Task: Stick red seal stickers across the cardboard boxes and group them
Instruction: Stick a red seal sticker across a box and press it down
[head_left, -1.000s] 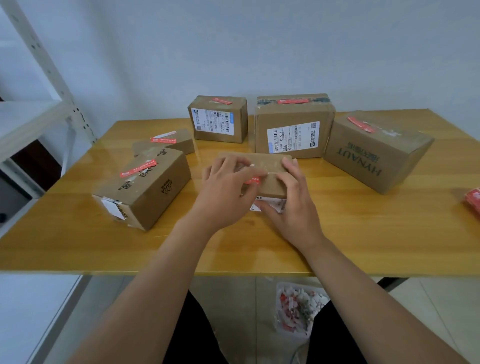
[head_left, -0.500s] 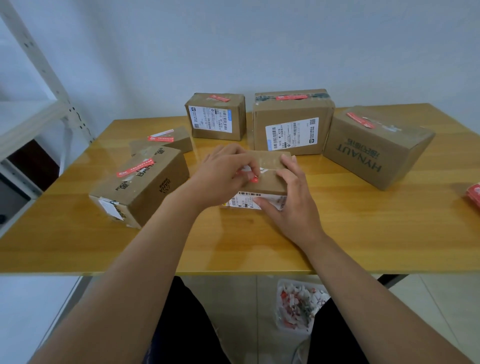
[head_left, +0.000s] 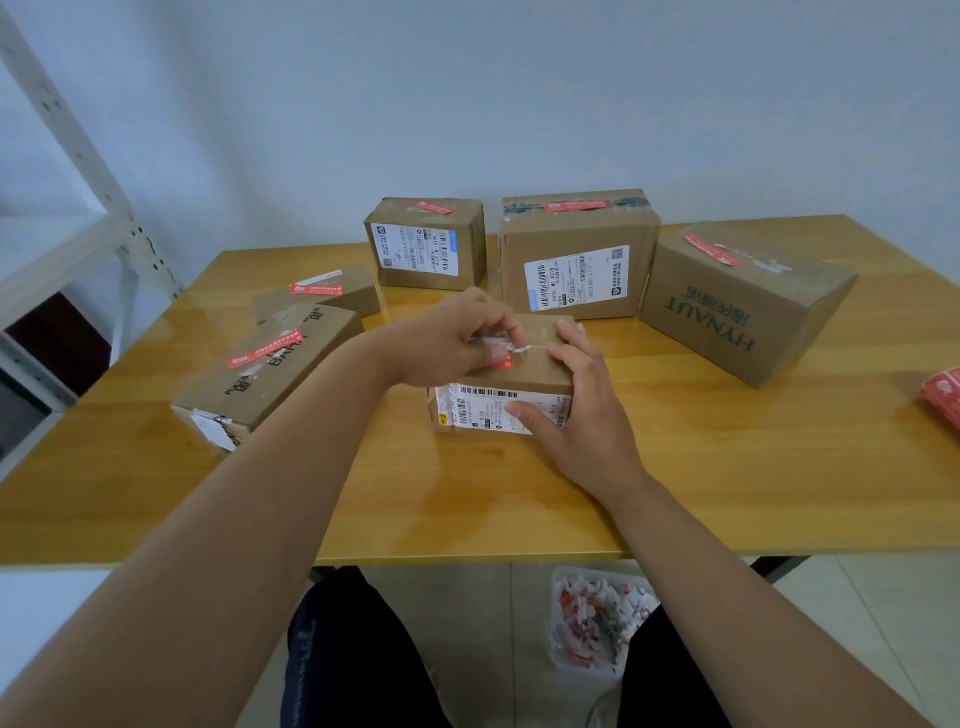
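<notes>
A small cardboard box (head_left: 540, 364) with a white shipping label on its front sits mid-table. My left hand (head_left: 447, 343) is on its top, pinching a red seal sticker (head_left: 506, 362) and its white backing strip. My right hand (head_left: 576, 410) grips the box's right side, thumb on the front label. Around it stand other boxes with red stickers on top: a long one (head_left: 270, 374) at the left, a flat one (head_left: 332, 291) behind that, and at the back a small one (head_left: 431, 244), a larger one (head_left: 576, 260) and the HYNAUT box (head_left: 737, 296).
A stack of red stickers (head_left: 943, 395) lies at the table's right edge. The wooden table (head_left: 727, 467) stands against a pale wall. A white metal shelf (head_left: 78, 218) is at the left. On the floor under the table sits a bag of peeled sticker scraps (head_left: 597, 623).
My left hand has slid left across the box top, drawing the white backing off the sticker. The right hand has shifted down onto the box's front right side.
</notes>
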